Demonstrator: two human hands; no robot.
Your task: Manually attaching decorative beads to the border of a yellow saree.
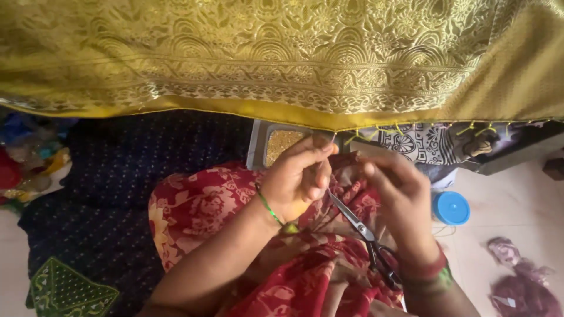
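A gold brocade cloth (282, 53) hangs across the top, with small yellow thread tassels along its lower hem (376, 134). My left hand (296, 179) is pinched just under that hem, fingertips closed on something too small to make out. My right hand (399, 196) is beside it, fingers curled, with a pair of scissors (367, 240) hanging from it, blades pointing up-left toward my left hand. A small box of gold beads (281, 144) sits right behind my left hand. Both hands are over my lap in red flowered cloth (200, 205).
A dark blue dotted cloth (117, 194) covers the floor at left, with a green embroidered piece (67, 290). A round blue lid (451, 208) lies on the pale floor at right, near maroon fabric scraps (523, 282). A black-and-white patterned cloth (420, 144) lies under the hem.
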